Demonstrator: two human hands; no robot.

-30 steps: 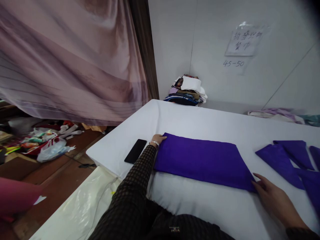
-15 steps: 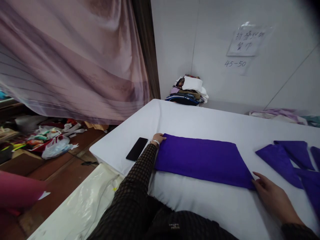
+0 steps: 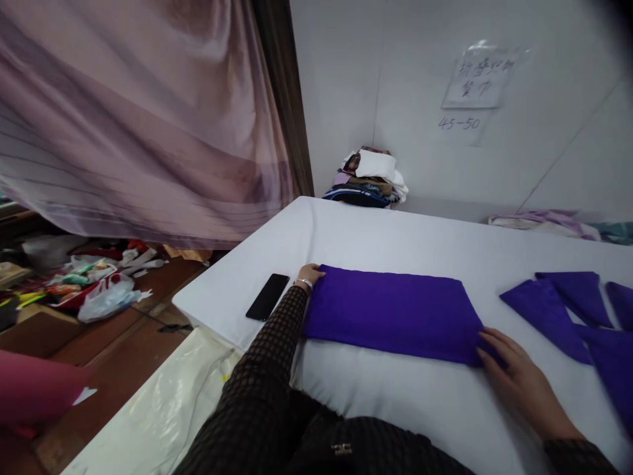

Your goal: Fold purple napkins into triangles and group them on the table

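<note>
The purple cloth point(image 3: 395, 310) lies flat on the white surface point(image 3: 395, 231) in front of me, already folded to a long rectangle with even edges. My left hand point(image 3: 310, 274) is at its far left corner, with the fingers bent over the edge; I cannot tell if they pinch the cloth or only rest on it. My right hand point(image 3: 514, 379) is at the near right corner of the cloth, open, with the fingers stretched out on the fabric, so it presses and does not grip.

To the right of the cloth, a little apart, lie the folded purple pieces point(image 3: 558, 310), smaller and with pointed shapes. I judge that my cloth has the first folds done but not yet this smaller form.

Just left of the cloth lies a black phone point(image 3: 268, 297). Behind the cloth, against the wall, is a pile of clothes point(image 3: 368, 178), and above it a paper note point(image 3: 482, 79). Far left of the cloth hangs a pink curtain point(image 3: 138, 119).
</note>
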